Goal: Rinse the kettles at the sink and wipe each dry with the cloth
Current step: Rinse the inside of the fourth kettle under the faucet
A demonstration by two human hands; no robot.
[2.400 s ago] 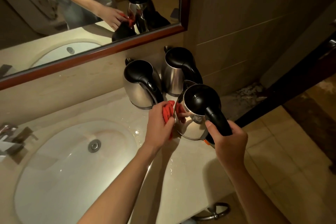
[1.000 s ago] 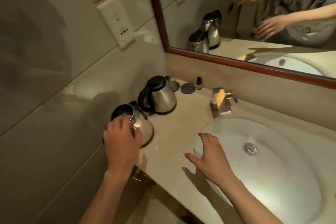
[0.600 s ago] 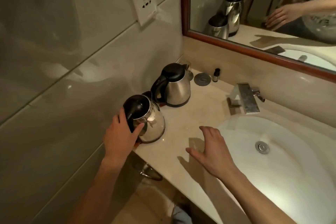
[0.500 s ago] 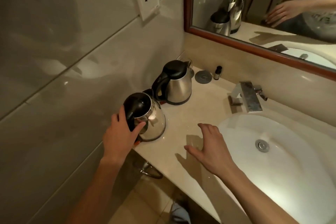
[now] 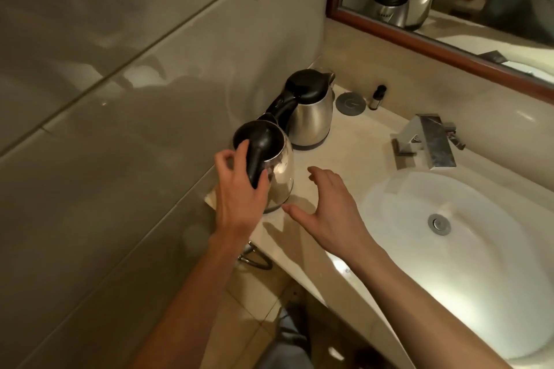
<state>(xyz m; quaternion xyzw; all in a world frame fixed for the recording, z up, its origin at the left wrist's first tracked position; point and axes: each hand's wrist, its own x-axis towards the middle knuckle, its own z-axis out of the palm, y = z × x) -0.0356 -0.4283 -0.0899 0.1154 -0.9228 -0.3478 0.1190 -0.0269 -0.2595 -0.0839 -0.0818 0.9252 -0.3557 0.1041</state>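
Silver kettles (image 5: pixel 314 117) with black lids, white sink (image 5: pixel 479 278), cream counter (image 5: pixel 353 135)

I'm in a bathroom. A white sink (image 5: pixel 449 263) is sunk in a beige counter (image 5: pixel 353 141), with a steel tap (image 5: pixel 425 141) behind it. Above hangs a wood-framed mirror (image 5: pixel 449 48), and glossy tiles (image 5: pixel 120 99) cover the wall. A small toiletry bottle (image 5: pixel 378 96) stands by the mirror.

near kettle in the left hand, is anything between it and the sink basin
Nothing standing visibly blocks it. The round steel kettle with the black handle, held by the left hand, has bare beige counter toward the white oval sink basin; only the open right hand hovers there.
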